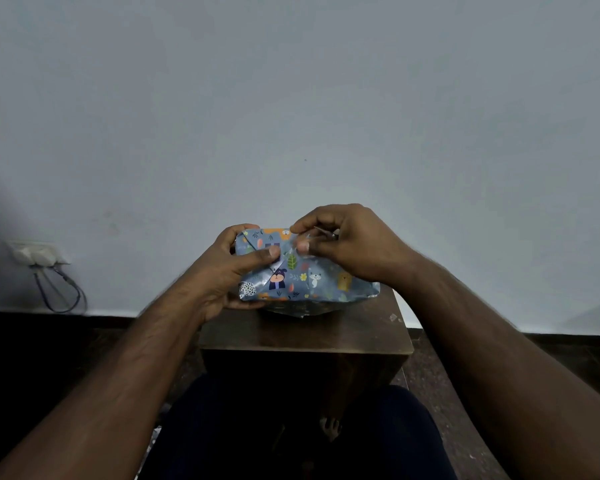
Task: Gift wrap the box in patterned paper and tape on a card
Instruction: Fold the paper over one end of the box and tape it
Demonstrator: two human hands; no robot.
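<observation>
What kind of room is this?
Probably a room in a home: a plain painted wall with a plugged-in socket, a dark floor, and a small wooden table.

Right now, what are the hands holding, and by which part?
The left hand grips the wrapped box by its left end, thumb pressing the folded flap. The right hand pinches a strip of clear tape over that flap.
</observation>
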